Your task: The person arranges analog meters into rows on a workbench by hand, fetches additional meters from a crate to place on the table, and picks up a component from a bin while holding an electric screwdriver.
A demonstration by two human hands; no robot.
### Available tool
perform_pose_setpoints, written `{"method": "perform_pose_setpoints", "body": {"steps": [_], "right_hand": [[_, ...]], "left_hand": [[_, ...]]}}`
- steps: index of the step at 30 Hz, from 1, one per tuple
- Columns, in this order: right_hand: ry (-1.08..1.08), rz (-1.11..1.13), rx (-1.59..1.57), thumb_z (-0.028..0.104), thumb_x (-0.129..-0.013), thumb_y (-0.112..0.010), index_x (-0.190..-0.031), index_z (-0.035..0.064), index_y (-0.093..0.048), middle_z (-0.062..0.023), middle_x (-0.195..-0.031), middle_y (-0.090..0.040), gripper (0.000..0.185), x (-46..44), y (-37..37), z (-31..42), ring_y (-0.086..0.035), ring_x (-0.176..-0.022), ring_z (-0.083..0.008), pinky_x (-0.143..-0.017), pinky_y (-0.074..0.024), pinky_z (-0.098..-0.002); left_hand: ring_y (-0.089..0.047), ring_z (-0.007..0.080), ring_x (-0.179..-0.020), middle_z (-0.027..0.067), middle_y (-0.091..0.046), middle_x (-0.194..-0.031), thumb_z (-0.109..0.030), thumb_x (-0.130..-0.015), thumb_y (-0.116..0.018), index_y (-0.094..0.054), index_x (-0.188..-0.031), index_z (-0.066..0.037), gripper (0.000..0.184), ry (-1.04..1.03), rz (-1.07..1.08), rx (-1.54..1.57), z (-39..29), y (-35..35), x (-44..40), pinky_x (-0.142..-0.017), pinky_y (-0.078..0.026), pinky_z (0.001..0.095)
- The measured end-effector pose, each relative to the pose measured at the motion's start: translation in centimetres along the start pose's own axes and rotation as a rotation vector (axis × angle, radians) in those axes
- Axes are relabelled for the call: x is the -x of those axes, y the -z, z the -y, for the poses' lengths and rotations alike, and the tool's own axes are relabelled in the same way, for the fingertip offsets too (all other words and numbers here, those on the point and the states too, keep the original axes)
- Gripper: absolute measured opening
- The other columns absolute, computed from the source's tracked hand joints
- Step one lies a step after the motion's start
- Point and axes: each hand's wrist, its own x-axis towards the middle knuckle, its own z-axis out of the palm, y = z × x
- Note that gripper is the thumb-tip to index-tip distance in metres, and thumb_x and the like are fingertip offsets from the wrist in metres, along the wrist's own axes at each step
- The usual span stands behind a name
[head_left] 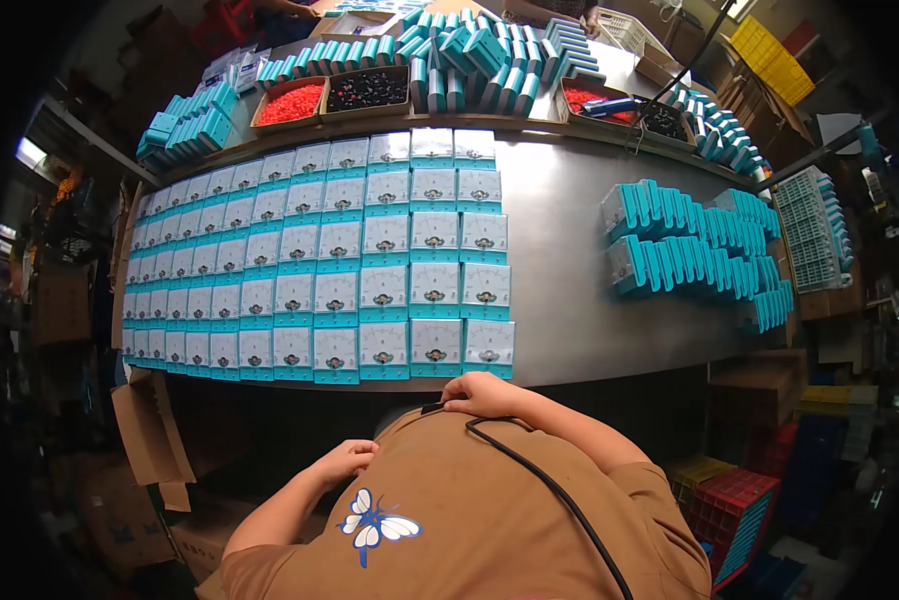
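My right hand is at the front of the brown shirt, near the table edge. Its fingers are curled over a small black object, mostly hidden. My left hand rests against the shirt's left side with its fingers curled; whatever they hold, if anything, is hidden. A black cable runs down over the shirt from beside my right hand. Closest on the table are rows of teal-and-white analog meters, lying face up and side by side.
More teal meters stand in rows on the right of the metal table. Along the back shelf are boxes of red parts and black parts, plus stacked meters. Crates stand at lower right. Another person's hand shows at the back.
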Motion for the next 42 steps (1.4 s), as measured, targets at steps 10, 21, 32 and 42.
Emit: {"method": "perform_pose_setpoints", "body": {"steps": [10,21,32,42], "right_hand": [[0.047,0.055,-0.252,0.026,-0.091,-0.064,-0.101,0.0021,-0.069,-0.0107,-0.086,-0.069,0.026,8.5,8.0,-11.8,-0.065,-0.082,-0.0208,-0.078,-0.0509,-0.0356],[-0.119,0.011,-0.704,0.022,-0.096,-0.060,-0.120,0.0010,-0.060,-0.0026,-0.098,-0.064,0.032,10.4,13.6,-19.6,-0.058,-0.088,-0.0078,-0.080,-0.0487,-0.0253],[-0.218,-0.428,-0.688,0.022,-0.098,-0.056,-0.117,0.0047,-0.061,-0.0003,-0.097,-0.065,0.026,3.0,28.4,-18.7,-0.059,-0.087,-0.0069,-0.078,-0.0469,-0.0229],[-0.180,-0.433,-0.830,0.023,-0.097,-0.057,-0.114,0.0050,-0.062,-0.0002,-0.097,-0.064,0.025,-5.9,31.1,-15.9,-0.057,-0.086,-0.0066,-0.077,-0.0461,-0.0231]], "left_hand": [[-0.060,0.0053,-0.073,-0.0034,-0.066,-0.083,-0.021,-0.090,-0.062,-0.066,-0.092,-0.009,0.013,0.127,0.116,0.256,-4.6,-13.9,-6.5,-0.065,-0.045,0.0203],[-0.060,0.0092,-0.082,0.0030,-0.067,-0.089,-0.020,-0.090,-0.067,-0.066,-0.105,-0.002,0.023,-0.557,-0.523,-0.200,-26.8,-11.8,-18.2,-0.072,-0.048,0.0248],[-0.046,0.0333,-0.121,0.0120,-0.052,-0.130,-0.028,-0.065,-0.084,-0.051,-0.137,-0.015,0.080,-0.743,-1.096,-1.082,-48.7,3.1,-37.2,-0.103,-0.041,0.0443],[-0.045,0.0299,-0.120,0.0081,-0.051,-0.129,-0.024,-0.053,-0.088,-0.052,-0.136,-0.015,0.091,-0.483,-0.695,-1.523,-54.9,5.7,-38.1,-0.104,-0.040,0.0416]]}}
